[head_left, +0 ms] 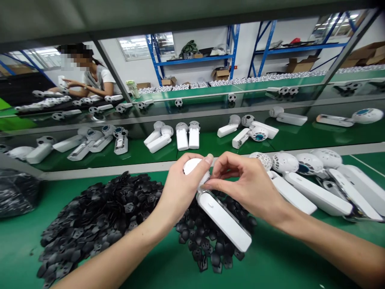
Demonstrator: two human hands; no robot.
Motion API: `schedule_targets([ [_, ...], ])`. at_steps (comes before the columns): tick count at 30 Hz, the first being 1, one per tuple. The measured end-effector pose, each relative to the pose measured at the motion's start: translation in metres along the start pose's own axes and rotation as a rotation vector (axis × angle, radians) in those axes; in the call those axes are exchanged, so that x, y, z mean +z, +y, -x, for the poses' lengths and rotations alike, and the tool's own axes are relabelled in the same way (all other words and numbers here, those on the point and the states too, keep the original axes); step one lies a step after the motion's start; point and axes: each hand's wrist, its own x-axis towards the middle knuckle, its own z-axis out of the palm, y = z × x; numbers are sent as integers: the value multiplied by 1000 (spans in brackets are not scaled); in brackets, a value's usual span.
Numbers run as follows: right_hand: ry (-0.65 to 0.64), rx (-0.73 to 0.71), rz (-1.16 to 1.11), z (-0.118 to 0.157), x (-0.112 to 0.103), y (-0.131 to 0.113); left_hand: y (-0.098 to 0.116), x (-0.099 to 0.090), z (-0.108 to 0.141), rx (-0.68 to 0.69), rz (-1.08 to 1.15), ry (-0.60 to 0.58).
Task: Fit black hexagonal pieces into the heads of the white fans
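My left hand is closed around the round head of a white handheld fan, its thumb on top of the ball-shaped part. The fan's long flat handle slants down to the right, over a loose heap of small black plastic pieces. At the side of the head, close to the neck, my right hand has its thumb and fingers pinched together. Whatever lies between those fingertips is too small and covered to make out. A larger pile of the same black pieces spreads to the left.
Several white fans lie at the right, partly stacked. More fans rest in groups along the green conveyor belt ahead. A black plastic bag sits at the left edge. Across the line, a person handles a white part.
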Motion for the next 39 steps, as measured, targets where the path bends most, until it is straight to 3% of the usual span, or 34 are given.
schedule_targets([
  [5, 34, 47, 19, 3, 1, -1, 14, 2, 7, 14, -40, 31],
  [12, -64, 144, -6, 3, -1, -3, 23, 1, 11, 19, -82, 10],
  [17, -149, 138, 80, 1, -6, -2, 22, 0, 12, 24, -115, -53],
  [20, -118, -15, 224, 4, -6, 3, 22, 0, 12, 22, -100, -60],
  [24, 73, -368, 459, 9, 2, 8, 24, 3, 13, 79, -50, -33],
  [27, 102, -455, 557, 7, 2, 5, 28, 4, 16, 137, -45, -31],
  [30, 67, -341, 507, -4, -14, 0, 35, -4, 15, 251, -101, -9],
  [33, 31, -151, 498, -18, -36, 2, 42, -23, 2, 485, -177, 101],
  [37, -294, 95, 810, -27, -48, 16, 39, -45, -23, 808, -368, 413],
  [39, -430, 113, 902, -26, -44, 21, 32, -47, -32, 841, -449, 440],
])
